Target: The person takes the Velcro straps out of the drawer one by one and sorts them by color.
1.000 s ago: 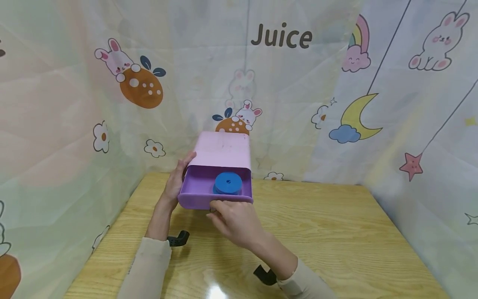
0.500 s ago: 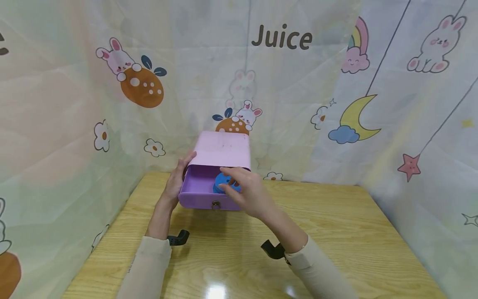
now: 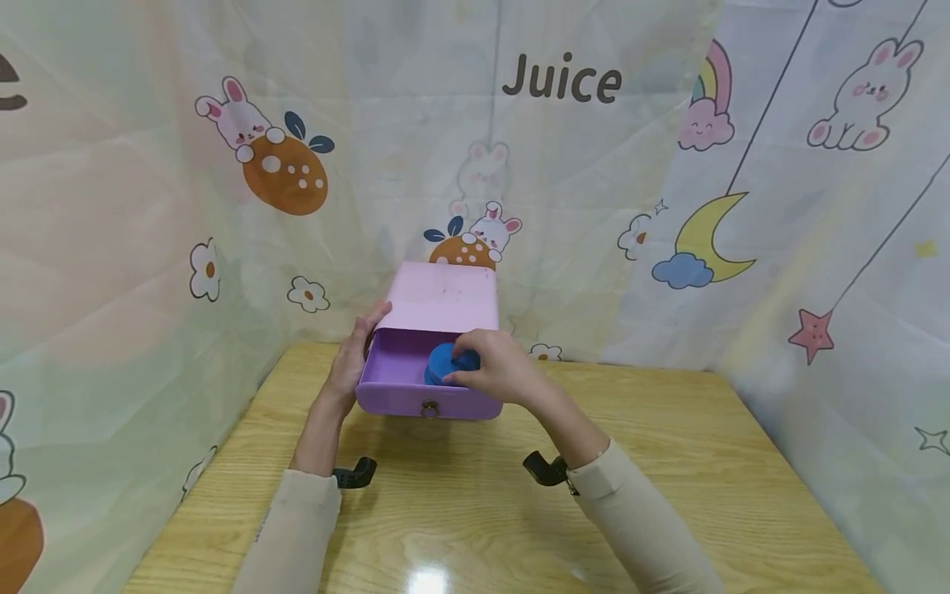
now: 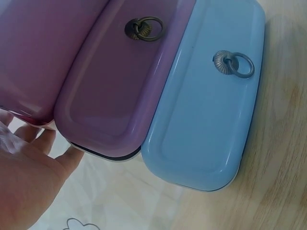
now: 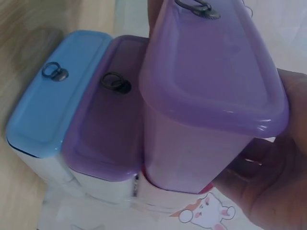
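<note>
Blue spool sits near the open top drawer's right edge; the right hand has left the pull ring and pinches it; left hand, fingers extended, braces the cabinet.

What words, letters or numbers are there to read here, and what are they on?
"Juice": on the back cloth.
"e", it looks like: on the cloth at the left edge, the rest cut off.
Tiny marks on the left sleeve: too small to read.
I see no words or numbers on the open purple drawer or the blue round thing.
</note>
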